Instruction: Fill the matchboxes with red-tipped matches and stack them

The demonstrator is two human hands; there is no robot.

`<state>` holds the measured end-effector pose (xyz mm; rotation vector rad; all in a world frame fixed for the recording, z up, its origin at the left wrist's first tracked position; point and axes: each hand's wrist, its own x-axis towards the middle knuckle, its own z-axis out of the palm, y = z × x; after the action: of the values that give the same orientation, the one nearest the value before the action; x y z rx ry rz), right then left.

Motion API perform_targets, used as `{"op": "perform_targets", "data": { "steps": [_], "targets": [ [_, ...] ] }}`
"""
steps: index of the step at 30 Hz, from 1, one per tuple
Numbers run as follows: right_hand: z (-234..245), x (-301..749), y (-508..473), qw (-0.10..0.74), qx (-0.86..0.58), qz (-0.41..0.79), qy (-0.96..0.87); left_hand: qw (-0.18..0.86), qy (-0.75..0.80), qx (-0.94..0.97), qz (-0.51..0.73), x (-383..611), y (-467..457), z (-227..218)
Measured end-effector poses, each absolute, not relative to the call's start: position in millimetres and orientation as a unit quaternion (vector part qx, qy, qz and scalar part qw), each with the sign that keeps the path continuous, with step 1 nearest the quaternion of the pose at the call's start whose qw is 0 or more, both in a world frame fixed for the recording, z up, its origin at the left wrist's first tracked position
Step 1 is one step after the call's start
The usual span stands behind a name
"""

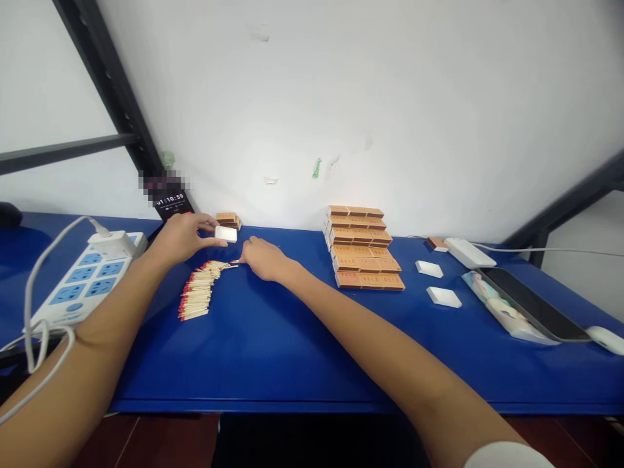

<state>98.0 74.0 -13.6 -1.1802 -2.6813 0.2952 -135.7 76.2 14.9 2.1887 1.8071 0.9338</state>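
Between the thumb and fingers of my left hand [188,237] is a small white matchbox tray [226,234], held just above the table. My right hand [266,258] is close by on the right, its fingers pinched at the far end of a curved row of matches [197,290]. A red match head shows by those fingertips, though how many matches they grip is hidden. The row lies on the blue table with its red heads toward the left. Behind the tray, a few orange matchboxes [227,220] rest near the wall.
Stepped rows of matchboxes [363,250] stand right of centre. Farther right lie two white trays [443,297], a single matchbox [437,244], a white power bank [470,253] and a phone [531,305] on a soft packet. A power strip [92,279] with cables flanks my left arm.
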Motion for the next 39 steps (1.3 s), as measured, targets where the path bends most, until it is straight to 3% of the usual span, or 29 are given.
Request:
{"op": "perform_targets", "data": {
  "steps": [6, 18, 25, 30, 36, 39],
  "targets": [
    [-10.5, 104.5, 69.9, 0.1, -0.39, 0.103, -0.91, 0.036, 0.605, 0.755, 0.249, -136.1, 76.5, 18.1],
    [-9.8, 105.8, 70.4, 0.081, -0.408, 0.09, -0.905, 0.066, 0.611, 0.762, 0.206, -138.7, 77.1, 20.1],
    [-1.3, 112.2, 75.7, 0.203, -0.433, 0.093, -0.874, 0.143, 0.575, 0.778, 0.21, -116.1, 63.5, 24.7],
    [-4.0, 107.5, 76.2, 0.216, -0.412, 0.095, -0.88, 0.175, 0.57, 0.764, 0.246, -107.2, 58.1, 26.2],
    [-5.2, 108.4, 74.7, 0.295, -0.392, 0.111, -0.864, 0.124, 0.583, 0.761, 0.256, -125.5, 66.6, 25.2],
    [-8.9, 105.6, 70.4, 0.267, -0.366, 0.134, -0.881, 0.068, 0.605, 0.751, 0.254, -137.3, 71.1, 24.9]
  ]
}}
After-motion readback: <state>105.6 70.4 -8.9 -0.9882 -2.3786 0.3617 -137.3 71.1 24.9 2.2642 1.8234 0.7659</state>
